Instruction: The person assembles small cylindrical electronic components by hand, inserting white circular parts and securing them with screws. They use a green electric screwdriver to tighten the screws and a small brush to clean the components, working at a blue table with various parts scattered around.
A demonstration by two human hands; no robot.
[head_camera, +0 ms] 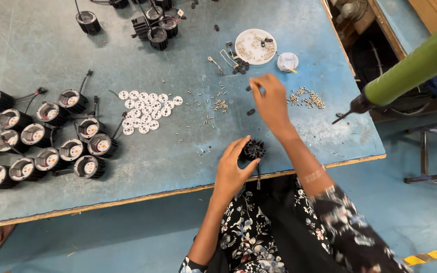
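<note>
Your left hand (232,174) cups a black finned heat-sink part (254,149) near the front edge of the blue table (188,151), fingers curled around its side, thumb up against the fins. Your right hand (270,103) reaches out over the table; its fingertips seem drawn together as if pinching something small, but the blur hides what, so I cannot tell. The finned part sits close to the table's edge with its short wire (258,177) hanging over it; a loosened grip could let it roll off toward your lap. The loose screws (307,98) lie just beside your reaching wrist, and a sweep of the sleeve could scatter them. The green-handled screwdriver (405,76) hangs at your right, its tip above the table; a quick return of your arm could knock it.
</note>
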